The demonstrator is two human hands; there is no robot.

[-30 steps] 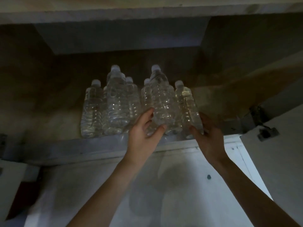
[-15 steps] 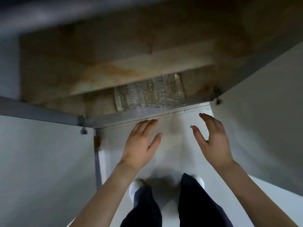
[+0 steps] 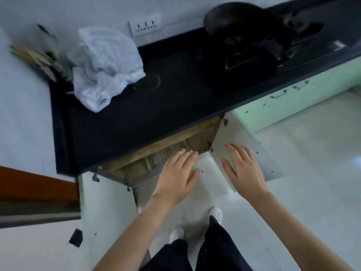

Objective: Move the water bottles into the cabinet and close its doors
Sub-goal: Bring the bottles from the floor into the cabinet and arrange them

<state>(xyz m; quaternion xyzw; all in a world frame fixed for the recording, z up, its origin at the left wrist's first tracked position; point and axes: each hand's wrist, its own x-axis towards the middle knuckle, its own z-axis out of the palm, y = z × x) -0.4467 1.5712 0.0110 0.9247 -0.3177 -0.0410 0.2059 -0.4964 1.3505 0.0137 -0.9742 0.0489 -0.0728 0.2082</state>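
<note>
Several clear water bottles (image 3: 166, 155) stand inside the low cabinet (image 3: 195, 139) under the black counter; only their lower parts show past the counter edge. Both white cabinet doors stand swung out: the left door (image 3: 105, 202) and the right door (image 3: 242, 153). My left hand (image 3: 175, 175) hovers with straight fingers in front of the cabinet opening and holds nothing. My right hand (image 3: 242, 169) is held flat with straight fingers in front of the inner face of the right door; contact cannot be told.
The black counter (image 3: 175, 94) carries a crumpled white cloth (image 3: 105, 65), a dark pan (image 3: 244, 26) on a stove and utensils (image 3: 37, 55) at the far left. A wall socket (image 3: 145, 25) sits behind. My legs and white shoes (image 3: 195, 231) stand on the pale tiled floor.
I let go of the bottles and drew both hands out of the cabinet. The view rose from inside the cabinet to above the counter. My right hand shifted toward the right door.
</note>
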